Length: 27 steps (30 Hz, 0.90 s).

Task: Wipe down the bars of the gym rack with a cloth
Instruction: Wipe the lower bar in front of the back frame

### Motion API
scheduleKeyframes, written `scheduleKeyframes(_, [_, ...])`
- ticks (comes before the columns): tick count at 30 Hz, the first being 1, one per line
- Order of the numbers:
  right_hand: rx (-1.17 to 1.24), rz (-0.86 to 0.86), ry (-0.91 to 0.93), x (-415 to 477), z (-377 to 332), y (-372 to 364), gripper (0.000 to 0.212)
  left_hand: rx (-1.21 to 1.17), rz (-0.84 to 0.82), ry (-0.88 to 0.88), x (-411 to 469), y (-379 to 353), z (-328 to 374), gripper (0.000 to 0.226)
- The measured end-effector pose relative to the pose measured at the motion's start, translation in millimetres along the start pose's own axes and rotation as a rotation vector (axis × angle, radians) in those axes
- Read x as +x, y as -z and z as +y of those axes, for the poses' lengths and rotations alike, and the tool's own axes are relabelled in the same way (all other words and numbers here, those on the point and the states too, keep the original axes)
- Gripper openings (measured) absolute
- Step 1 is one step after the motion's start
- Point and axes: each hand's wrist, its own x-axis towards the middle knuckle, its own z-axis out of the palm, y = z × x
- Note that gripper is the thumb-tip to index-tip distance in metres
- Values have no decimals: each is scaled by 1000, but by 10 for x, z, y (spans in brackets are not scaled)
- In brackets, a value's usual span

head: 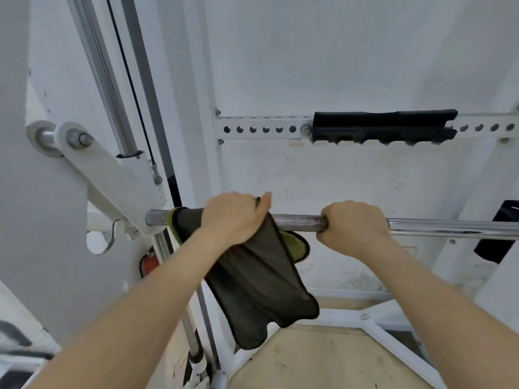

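Faced a white wall [365,51], crossed farther off by a perforated rail [258,129] with a black pad [384,126] clamped over part of it. Looked down on pale boards [323,360] and white frame tubing below.

Found the bar [297,221] lying level, long axis left to right, left end seated at the white rack arm [112,178], right stretch running shiny out of the frame. Held the cloth [258,290] draped over the bar close to that left end, dark olive with a black hem, yellow-green on the underside, most of it hanging down on the near side.

Clamped the left hand [233,217] over cloth and bar together, fingers curled across the top, thumb raised to the right. Wrapped the right hand [354,224] round bare knurled metal just to the right of the cloth, apart from it, fingers folded under the bar.

Judged the wiping to be at the left end, with nearly the whole length remaining to the right. Judged the coming stroke to turn on that axis: cloth to slide rightward along the bar, driven by the left hand, the nearer of the two to it. Noted the right hand squarely in that path; likely needed shifting farther right or off the bar. Could not tell how tightly the cloth circled the far side.
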Motion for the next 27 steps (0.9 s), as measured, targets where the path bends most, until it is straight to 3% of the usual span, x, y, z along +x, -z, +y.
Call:
scheduleKeyframes(3, [-19,11,-5,8,-14,-7,16,52,-8,214,-127,116,-628,61])
scheduleKeyframes(5, [-34,6,-37,28,-48,-7,15,105,1,191,-128,80,-609,62])
scheduleKeyframes(10, [-15,2,-113,16,-121,14,15,24,-9,9,-22,-78,534,59])
scheduleKeyframes(12, [19,-86,-125,8,-118,63,21,-102,-75,-84,-22,-17,838,63])
scheduleKeyframes(13, [38,-177,-137,5,-104,116,34,-174,-123,-127,-40,24,854,66])
scheduleKeyframes(15, [57,-387,-174,-42,-87,306,85,-360,-157,-209,-127,137,665,66])
scheduleKeyframes(16, [54,-407,-186,-74,-112,444,109,-466,-117,-217,-194,200,503,60])
scheduleKeyframes(18, [4,-232,-103,-124,-311,666,125,-584,84,-95,-345,287,131,45])
scheduleKeyframes(20, [39,-115,89,-69,-728,688,124,-513,257,87,-521,309,-230,40])
scheduleKeyframes(23, [42,-194,264,117,-1477,336,107,-409,228,249,-768,185,-563,53])
scheduleKeyframes(27, [132,78,350,464,-2216,104,35,-454,248,355,-999,-15,-691,59])
